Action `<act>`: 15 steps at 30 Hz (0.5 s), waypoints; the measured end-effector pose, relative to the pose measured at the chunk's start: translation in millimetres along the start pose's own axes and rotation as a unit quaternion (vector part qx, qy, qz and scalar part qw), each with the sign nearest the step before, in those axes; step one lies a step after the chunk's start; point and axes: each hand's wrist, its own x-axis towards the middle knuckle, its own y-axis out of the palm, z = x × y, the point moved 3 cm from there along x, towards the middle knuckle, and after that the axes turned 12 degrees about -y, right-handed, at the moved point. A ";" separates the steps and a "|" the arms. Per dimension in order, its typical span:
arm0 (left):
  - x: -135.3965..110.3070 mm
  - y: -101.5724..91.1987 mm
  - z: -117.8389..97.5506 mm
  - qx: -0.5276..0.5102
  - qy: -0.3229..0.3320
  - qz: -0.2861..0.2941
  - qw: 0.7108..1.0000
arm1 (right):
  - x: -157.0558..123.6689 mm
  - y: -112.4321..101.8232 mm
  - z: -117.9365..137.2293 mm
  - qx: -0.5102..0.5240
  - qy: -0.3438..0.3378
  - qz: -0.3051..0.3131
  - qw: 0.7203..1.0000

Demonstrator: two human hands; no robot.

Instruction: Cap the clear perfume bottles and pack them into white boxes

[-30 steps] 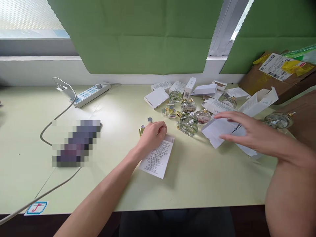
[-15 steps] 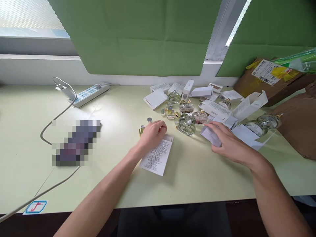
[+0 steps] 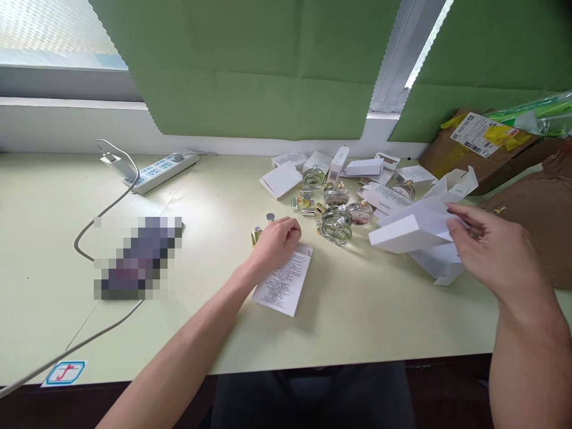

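Observation:
My right hand (image 3: 496,244) pinches the open end of a white carton (image 3: 402,232) between thumb and fingers. The carton is tilted above other white packaging (image 3: 440,262) on the right. My left hand (image 3: 281,235) rests on the table with its fingers curled under, so what is inside them is hidden. Its wrist lies over the edge of a flat white printed carton (image 3: 286,283). Just past the fingers are a small round silver disc (image 3: 270,217) and a gold cap (image 3: 255,238). Several glass perfume bottles (image 3: 336,229) stand or lie between the hands.
More white cartons (image 3: 280,180) and loose gold and silver caps (image 3: 308,211) lie toward the wall. A power strip (image 3: 165,171) with a cable and a pixelated dark object (image 3: 138,262) are on the left. Brown cardboard boxes (image 3: 440,140) stand at the right.
My right hand has moved right and taken up the white carton, lifting and tilting it across the packaging and bottles there. My left hand has stayed in place.

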 end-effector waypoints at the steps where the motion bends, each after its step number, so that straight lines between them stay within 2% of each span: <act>1: 0.0 -0.2 -0.2 0.000 0.000 0.001 1.000 | 0.3 -2.8 -2.5 0.031 0.002 -0.016 0.999; 6: 0.1 -1.1 -1.5 -0.006 0.001 0.005 1.000 | -4.2 -21.7 2.4 0.170 0.002 -0.084 0.982; 8: -0.1 -1.3 -1.8 -0.010 0.002 0.007 1.000 | -4.2 -23.6 12.5 0.214 -0.008 -0.075 0.974; 11: -0.2 -1.4 -1.8 -0.018 0.002 0.008 1.000 | -2.1 -11.0 34.1 0.273 -0.022 0.002 0.962; 15: 0.2 -3.8 -3.0 -0.034 0.000 0.006 0.999 | -2.3 22.5 65.1 0.323 -0.054 0.124 0.937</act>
